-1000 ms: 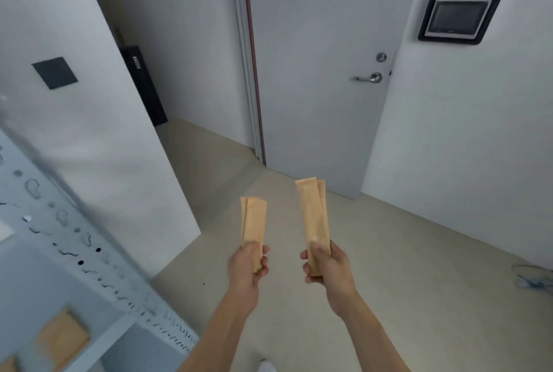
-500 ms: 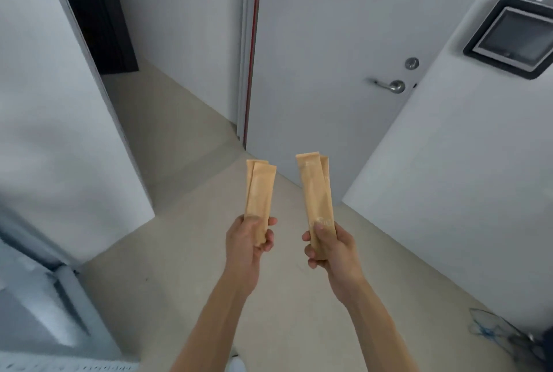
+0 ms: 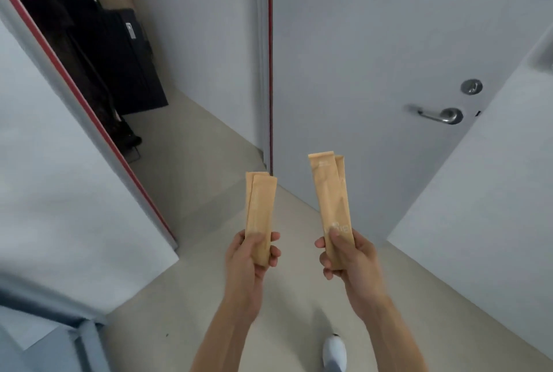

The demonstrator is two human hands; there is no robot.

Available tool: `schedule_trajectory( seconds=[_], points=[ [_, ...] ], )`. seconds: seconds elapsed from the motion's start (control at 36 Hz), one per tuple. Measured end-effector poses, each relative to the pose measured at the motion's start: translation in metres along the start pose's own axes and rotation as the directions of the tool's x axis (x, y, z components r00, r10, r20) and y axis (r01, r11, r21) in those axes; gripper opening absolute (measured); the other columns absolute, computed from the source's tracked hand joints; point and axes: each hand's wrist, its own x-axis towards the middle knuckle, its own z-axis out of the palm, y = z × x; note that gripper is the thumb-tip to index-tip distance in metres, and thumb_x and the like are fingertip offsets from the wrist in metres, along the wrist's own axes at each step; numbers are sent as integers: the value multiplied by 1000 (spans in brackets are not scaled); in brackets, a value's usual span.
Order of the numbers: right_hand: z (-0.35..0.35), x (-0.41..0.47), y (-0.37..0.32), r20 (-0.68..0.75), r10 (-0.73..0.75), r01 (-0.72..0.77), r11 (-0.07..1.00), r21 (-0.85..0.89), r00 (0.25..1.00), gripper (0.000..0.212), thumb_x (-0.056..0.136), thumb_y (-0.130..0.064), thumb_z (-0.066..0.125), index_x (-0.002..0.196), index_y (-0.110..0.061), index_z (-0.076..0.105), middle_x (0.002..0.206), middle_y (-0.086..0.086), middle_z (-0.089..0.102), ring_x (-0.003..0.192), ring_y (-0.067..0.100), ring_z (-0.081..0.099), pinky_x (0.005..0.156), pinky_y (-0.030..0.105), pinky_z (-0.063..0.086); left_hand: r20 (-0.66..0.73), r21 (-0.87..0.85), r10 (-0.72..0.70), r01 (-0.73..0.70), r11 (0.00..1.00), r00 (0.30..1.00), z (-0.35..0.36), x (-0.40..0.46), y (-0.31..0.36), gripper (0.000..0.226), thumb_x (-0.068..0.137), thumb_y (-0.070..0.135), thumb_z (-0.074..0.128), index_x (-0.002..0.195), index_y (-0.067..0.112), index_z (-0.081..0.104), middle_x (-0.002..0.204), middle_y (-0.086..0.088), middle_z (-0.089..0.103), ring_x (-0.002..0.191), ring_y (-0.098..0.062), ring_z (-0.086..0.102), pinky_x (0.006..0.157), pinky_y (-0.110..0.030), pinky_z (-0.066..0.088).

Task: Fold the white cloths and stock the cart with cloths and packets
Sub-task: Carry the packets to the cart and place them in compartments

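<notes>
The left hand (image 3: 254,255) gripped the lower end of a pair of tan packets (image 3: 259,210), thumb across the front and fingers curled round behind, so that the packets stood nearly upright above the fist. The right hand (image 3: 344,252) held a second pair of tan packets (image 3: 329,192) the same way, just beside the first pair but not touching it, with their tops a little higher. Each pair lay stacked, the rear packet peeking out at the top edge. Pale printing showed near the top and just above the right thumb on the front packet, but it was too blurred to read.

Both pairs were held in the air over a beige floor (image 3: 209,186). Ahead stood a grey door (image 3: 374,57) with a metal lever handle (image 3: 437,114) and a round lock (image 3: 471,86) above it. A red strip (image 3: 270,57) ran down the door's left edge. To the left, dark cases (image 3: 125,63) leaned in a recess. A white shoe (image 3: 335,352) showed at the bottom edge.
</notes>
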Motion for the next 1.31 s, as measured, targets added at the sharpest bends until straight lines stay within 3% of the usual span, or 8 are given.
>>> schedule_trajectory(
  seconds=[0.36, 0.56, 0.86, 1.08, 1.31],
  points=[
    [9, 226, -111, 298, -24, 0, 997, 79, 954, 12, 97, -12, 56, 95, -3, 63, 85, 19, 68, 53, 24, 53, 44, 31, 43, -187, -118, 192, -216, 969, 964, 148, 148, 55, 18, 94, 0, 52, 111, -4, 57, 86, -21, 70, 59, -25, 59, 51, -29, 49],
    [40, 307, -128, 420, -16, -32, 994, 106, 907, 11, 96, -12, 56, 96, -4, 64, 86, 21, 68, 52, 24, 53, 44, 31, 43, -266, -138, 287, -331, 933, 920, 173, 214, 87, 15, 95, -1, 52, 109, -4, 57, 91, -22, 69, 61, -25, 60, 55, -31, 50],
    [126, 468, -119, 413, 63, -69, 998, -1, 909, 13, 95, -4, 52, 100, 3, 62, 83, 22, 65, 51, 25, 52, 44, 30, 42, -332, -189, 274, -348, 918, 902, 153, 391, 130, 10, 93, 0, 57, 102, -1, 62, 92, -20, 67, 62, -24, 62, 56, -29, 54],
    [243, 605, -149, 357, 53, -61, 998, 11, 932, 16, 95, -3, 51, 106, 5, 59, 81, 21, 68, 49, 26, 53, 42, 30, 42, -243, -212, 269, -322, 923, 932, 147, 544, 230, 12, 94, 3, 57, 105, 1, 62, 95, -19, 68, 66, -24, 61, 58, -30, 53],
    [341, 707, -159, 401, 53, -70, 997, 27, 915, 14, 94, -4, 50, 100, 4, 60, 81, 20, 68, 50, 26, 53, 41, 30, 42, -259, -179, 314, -365, 914, 913, 132, 646, 310, 17, 95, 4, 57, 110, -1, 62, 97, -20, 71, 65, -23, 62, 57, -28, 54]
  ],
)
